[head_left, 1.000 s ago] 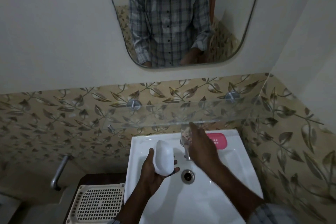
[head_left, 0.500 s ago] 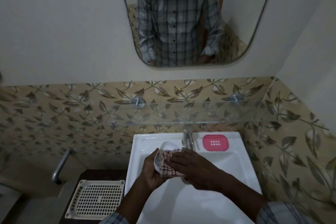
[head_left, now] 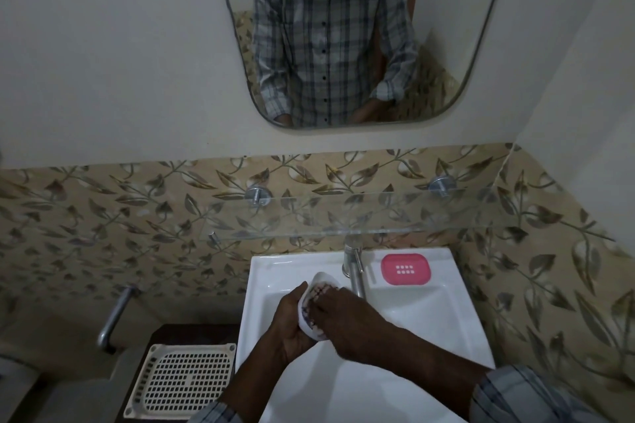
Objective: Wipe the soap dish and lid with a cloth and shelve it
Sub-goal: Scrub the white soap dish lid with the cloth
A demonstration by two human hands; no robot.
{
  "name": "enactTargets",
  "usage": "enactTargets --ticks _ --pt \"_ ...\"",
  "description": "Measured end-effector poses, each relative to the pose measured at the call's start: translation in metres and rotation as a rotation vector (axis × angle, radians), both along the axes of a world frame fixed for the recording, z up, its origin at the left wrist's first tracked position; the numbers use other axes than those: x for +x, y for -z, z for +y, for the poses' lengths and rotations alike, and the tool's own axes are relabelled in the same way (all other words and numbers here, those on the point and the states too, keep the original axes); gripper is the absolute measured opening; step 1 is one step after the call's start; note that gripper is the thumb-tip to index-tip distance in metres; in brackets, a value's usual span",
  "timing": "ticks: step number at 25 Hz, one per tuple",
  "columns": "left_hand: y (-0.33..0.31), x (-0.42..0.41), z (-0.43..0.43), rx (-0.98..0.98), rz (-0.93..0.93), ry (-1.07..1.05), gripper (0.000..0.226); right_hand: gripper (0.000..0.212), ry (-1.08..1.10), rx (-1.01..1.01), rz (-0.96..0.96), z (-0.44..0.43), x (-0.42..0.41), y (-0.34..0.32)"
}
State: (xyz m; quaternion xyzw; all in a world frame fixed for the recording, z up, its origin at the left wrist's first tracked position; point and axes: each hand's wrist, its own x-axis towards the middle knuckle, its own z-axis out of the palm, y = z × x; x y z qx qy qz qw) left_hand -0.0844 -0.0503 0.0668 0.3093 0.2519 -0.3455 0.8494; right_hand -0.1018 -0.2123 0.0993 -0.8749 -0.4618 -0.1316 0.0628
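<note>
Over the white sink basin point(head_left: 429, 326), my left hand point(head_left: 290, 323) grips a white oval soap dish lid point(head_left: 321, 277) from the left side. My right hand point(head_left: 343, 318) presses a checked cloth point(head_left: 314, 297) into the lid's hollow, and most of the cloth is hidden under the fingers. The pink soap dish base point(head_left: 405, 269), with small drain holes, lies on the sink's back ledge to the right of the tap point(head_left: 354, 268). A clear glass shelf point(head_left: 343, 216) runs along the tiled wall above the sink.
A cream plastic grid tray point(head_left: 182, 381) rests on a dark stand left of the sink. A metal pipe point(head_left: 113, 316) sticks out of the wall at the left. A mirror point(head_left: 343, 34) hangs above the shelf, reflecting a person in a plaid shirt.
A second ago my right hand was up by the tap and the lid was bare in my left hand. It then brought the cloth onto the lid and now presses deeper into it.
</note>
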Motion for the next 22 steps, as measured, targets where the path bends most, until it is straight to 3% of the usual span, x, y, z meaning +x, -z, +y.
enactTargets --ticks 3,6,7,10,11,13,14,15,17,19,22 --pt "-0.003 -0.005 0.003 -0.024 0.004 0.027 0.051 0.036 -0.076 -0.040 -0.035 -0.011 0.005 -0.001" --pt "-0.002 -0.006 -0.007 0.002 0.009 -0.001 0.038 0.020 0.077 -0.102 -0.022 -0.008 0.016 -0.009" --pt "0.002 -0.004 -0.007 0.029 0.003 -0.011 0.043 0.016 0.070 -0.132 0.032 -0.003 0.017 -0.009" --pt "-0.004 -0.005 -0.002 0.029 0.024 -0.060 0.043 0.044 -0.154 0.005 0.329 -0.010 0.017 -0.007" --pt "-0.004 -0.004 0.002 0.013 0.025 -0.046 0.047 0.053 -0.203 0.018 0.340 -0.017 0.018 -0.009" --pt "-0.008 -0.003 0.003 -0.062 0.062 -0.039 0.041 0.050 -0.196 -0.069 0.095 -0.022 0.018 -0.011" --pt "-0.009 -0.002 0.000 -0.075 0.061 -0.047 0.038 0.041 -0.095 -0.119 -0.039 -0.017 0.017 -0.010" --pt "-0.008 0.000 -0.003 -0.041 0.041 -0.058 0.041 0.033 0.036 -0.188 -0.046 -0.007 0.014 -0.013" --pt "-0.007 0.001 -0.011 0.025 -0.037 -0.056 0.056 0.018 0.239 -0.206 0.148 0.012 0.008 -0.024" --pt "-0.008 0.001 -0.014 0.038 -0.102 -0.077 0.068 0.013 0.347 -0.060 0.414 0.014 0.016 -0.035" --pt "-0.011 0.002 -0.003 0.150 -0.210 -0.019 0.061 0.011 0.477 0.566 1.187 -0.008 0.030 -0.047"
